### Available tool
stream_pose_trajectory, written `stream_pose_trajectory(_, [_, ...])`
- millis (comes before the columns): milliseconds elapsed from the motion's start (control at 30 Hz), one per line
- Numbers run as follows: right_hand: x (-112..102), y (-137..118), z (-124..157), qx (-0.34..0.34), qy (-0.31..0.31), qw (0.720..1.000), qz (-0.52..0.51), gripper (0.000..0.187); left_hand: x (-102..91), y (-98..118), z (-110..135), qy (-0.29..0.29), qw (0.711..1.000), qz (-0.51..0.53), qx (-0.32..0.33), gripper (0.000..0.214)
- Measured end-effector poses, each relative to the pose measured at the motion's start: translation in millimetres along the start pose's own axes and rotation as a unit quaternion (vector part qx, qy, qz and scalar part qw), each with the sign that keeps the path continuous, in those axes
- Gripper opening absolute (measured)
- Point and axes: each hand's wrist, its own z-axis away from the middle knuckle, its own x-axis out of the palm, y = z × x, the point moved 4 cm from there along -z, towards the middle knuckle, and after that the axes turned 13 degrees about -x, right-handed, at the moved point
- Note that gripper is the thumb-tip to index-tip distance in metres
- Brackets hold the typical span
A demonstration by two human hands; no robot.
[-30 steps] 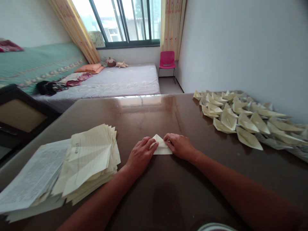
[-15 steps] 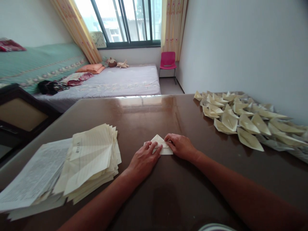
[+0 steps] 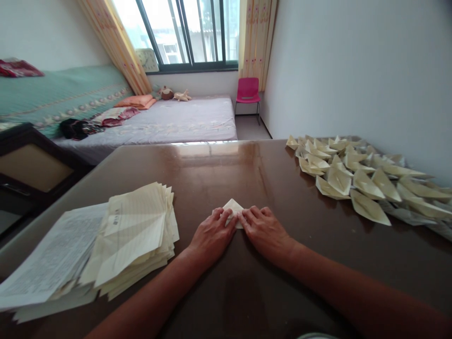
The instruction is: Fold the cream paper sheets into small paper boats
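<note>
A smooth, glossy brown tabletop [image 3: 219, 174] mirrors pale light. On it is matt, cream-coloured paper: a creased folded piece [image 3: 232, 204], a stack of sheets [image 3: 134, 230], and folded boats [image 3: 370, 208]. Beyond, a smooth pink chair seems plastic; the bedsheet [image 3: 197, 115] is wrinkled cloth, the curtains [image 3: 259, 37] draped fabric.

Well beyond the grip stand a pink chair [image 3: 248, 89] and, left of it, a bed [image 3: 197, 117], a window [image 3: 207, 40] behind; far left, a dark cabinet [image 3: 35, 162].
</note>
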Motion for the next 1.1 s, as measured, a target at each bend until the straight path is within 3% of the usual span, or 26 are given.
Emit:
stream_pose_trajectory(300, [-0.5, -3.4, 8.1, 0.021, -0.013, 0.998, 0.054, 0.032, -0.3, -0.5, 2.6, -0.015, 0.999, -0.034, -0.003, 0.030])
stream_pose_trajectory(633, [-5.0, -5.0, 8.7, 0.035, -0.044, 0.998, 0.039, 0.029, -7.5, -6.9, 5.2, -0.033, 0.989, -0.119, -0.079, 0.026])
stream_pose_trajectory(967, [5.0, -9.3, 4.1, -0.021, 0.029, 0.999, 0.010, 0.040, -4.6, -3.3, 7.4, -0.021, 0.987, -0.154, -0.046, 0.040])
stream_pose_trajectory(1100, [5.4, -10.8, 2.7, -0.023, 0.029, 0.999, 0.009, 0.039, -5.1, -2.0, 7.8, -0.032, 0.985, -0.163, -0.052, 0.038])
